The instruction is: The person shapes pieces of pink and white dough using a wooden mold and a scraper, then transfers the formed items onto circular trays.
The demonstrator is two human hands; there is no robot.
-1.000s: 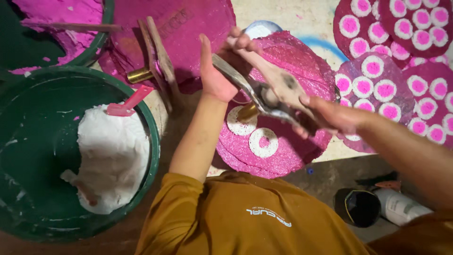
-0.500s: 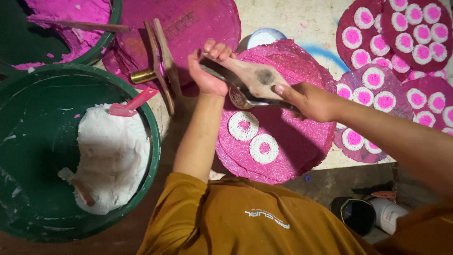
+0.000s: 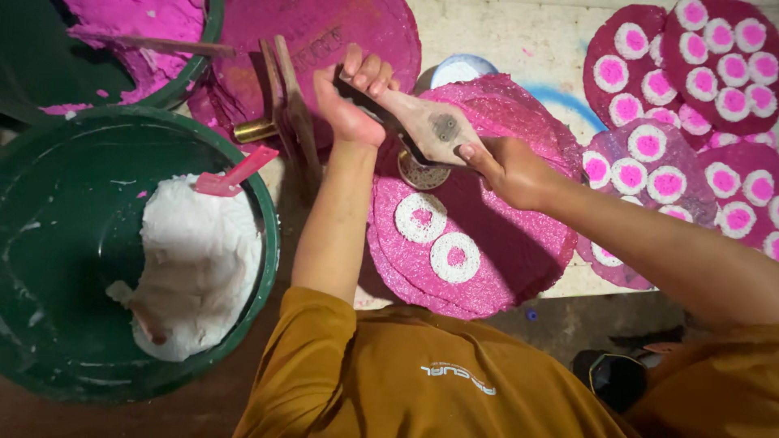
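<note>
My left hand (image 3: pixel 353 93) grips the dark handle end of a lever-type press tool (image 3: pixel 426 130). My right hand (image 3: pixel 507 166) holds the tool's wooden upper arm near its front end. A round metal mould (image 3: pixel 422 173) hangs under the tool, just above a stack of large pink round discs (image 3: pixel 503 251). Two white rings with pink centres (image 3: pixel 420 217) lie on the top disc, below the mould.
A green tub (image 3: pixel 49 324) at left holds white dough (image 3: pixel 195 259) and a pink scraper (image 3: pixel 235 172). Another tub with pink dough (image 3: pixel 138 32) sits at top left. A wooden press (image 3: pixel 288 105) lies beside it. Finished pink discs with several white rings (image 3: pixel 706 105) lie at right.
Both hands brought the tool down and together over the top disc. The mould now hovers close above the disc's upper part. The two rings stay in place.
</note>
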